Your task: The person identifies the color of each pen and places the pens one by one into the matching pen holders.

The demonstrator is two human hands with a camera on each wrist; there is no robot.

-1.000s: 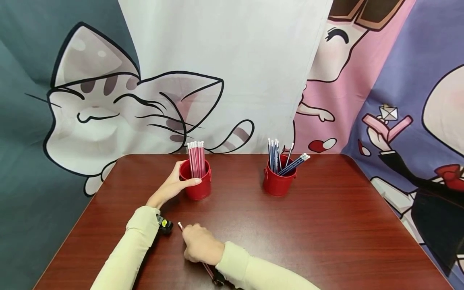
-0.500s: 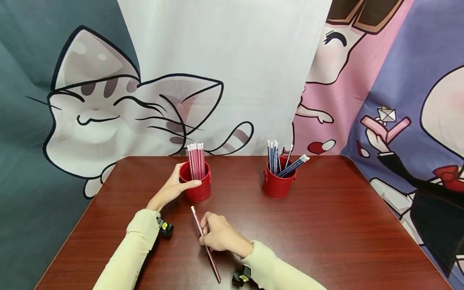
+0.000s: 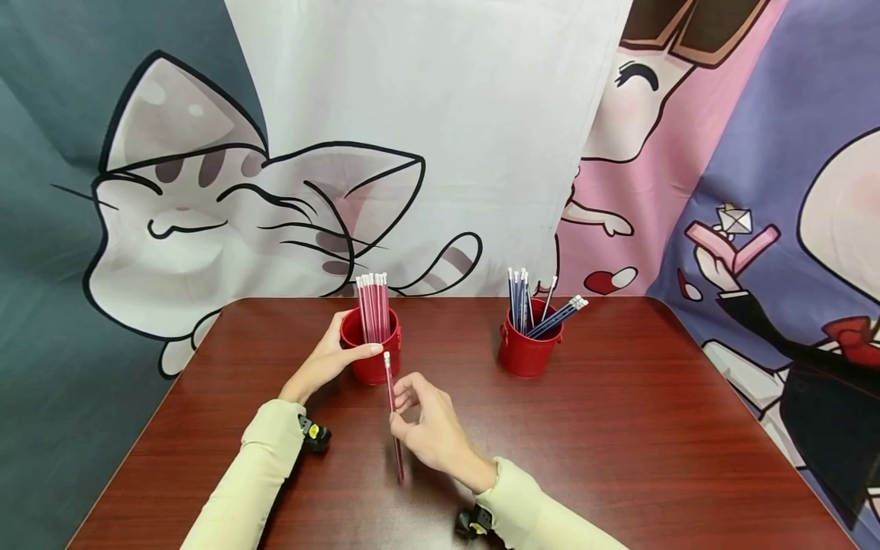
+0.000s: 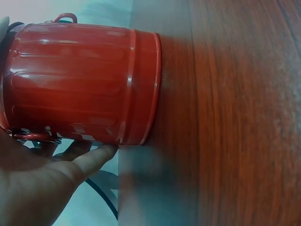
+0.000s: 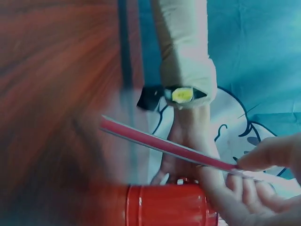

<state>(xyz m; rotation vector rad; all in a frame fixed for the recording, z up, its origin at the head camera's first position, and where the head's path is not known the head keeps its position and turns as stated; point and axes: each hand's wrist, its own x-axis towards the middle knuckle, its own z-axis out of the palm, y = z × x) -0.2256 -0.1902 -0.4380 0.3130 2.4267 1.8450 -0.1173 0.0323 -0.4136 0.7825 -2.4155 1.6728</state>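
My left hand (image 3: 323,367) holds the left red bucket (image 3: 371,373) at its side, thumb over the front of the rim. In the left wrist view this bucket (image 4: 80,80) stands on the table with fingers along its side. A bundle of pink pencils (image 3: 373,309) stands in it, white eraser ends up. Just in front of that bucket, my right hand (image 3: 436,431) pinches a single pink pencil (image 3: 397,454) between thumb and fingers. Its white eraser end points up, close to my left thumb. In the right wrist view the pencil (image 5: 164,145) slants across the left forearm and hand.
A second red bucket (image 3: 528,355) with several blue pencils (image 3: 520,302) stands to the right on the brown wooden table (image 3: 653,428). Some of its pencils lean out over the right rim. Behind the table hangs a cloth backdrop (image 3: 481,153) with cartoon drawings.
My right hand has lifted the pink pencil and moved it forward and right, toward the left bucket, turning it more upright. The left hand has stayed on the bucket.
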